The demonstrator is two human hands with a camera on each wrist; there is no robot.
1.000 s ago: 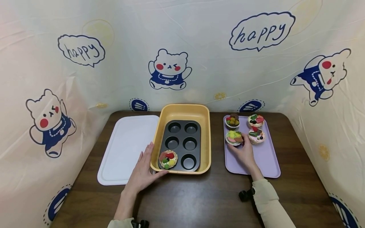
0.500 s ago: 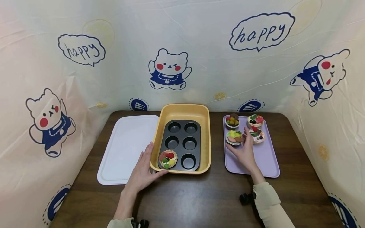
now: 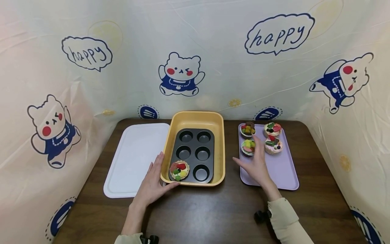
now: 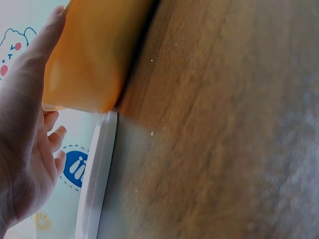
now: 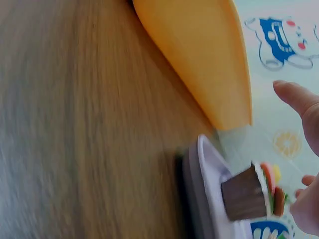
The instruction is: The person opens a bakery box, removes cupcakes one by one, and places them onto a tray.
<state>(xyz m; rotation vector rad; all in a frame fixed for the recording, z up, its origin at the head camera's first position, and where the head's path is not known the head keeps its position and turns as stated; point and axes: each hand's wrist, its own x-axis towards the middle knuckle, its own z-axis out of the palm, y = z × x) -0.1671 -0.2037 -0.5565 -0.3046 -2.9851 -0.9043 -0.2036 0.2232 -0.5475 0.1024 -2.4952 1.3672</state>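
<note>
My left hand [image 3: 151, 185] rests against the front left corner of a yellow tray [image 3: 220, 149], its thumb along the front rim. Inside that tray lies a dark muffin tin [image 3: 193, 159]; a fruit tart [image 3: 179, 170] fills its front left cup. My right hand [image 3: 257, 166] hovers over the purple tray [image 3: 286, 173], thumb and fingers apart, holding nothing. Closest to it is a cupcake [image 3: 247, 147] with green and pink topping, partly covered by the fingers. The right wrist view shows that cupcake's brown cup [image 5: 245, 195] upright on the tray, with the thumb [image 5: 295, 97] away from it.
Behind stands a chocolate-topped cupcake [image 3: 248, 130]. Two cream-topped fruit cupcakes [image 3: 273, 129] sit at the purple tray's right. A white tray [image 3: 137, 156] lies left of the yellow one, on the brown table [image 3: 195, 217]. A printed curtain [image 3: 219, 67] hangs around the table.
My right hand has shifted left over the purple tray, its thumb now past the tray's left edge and its fingers off the right-hand cupcakes. The left hand has stayed put.
</note>
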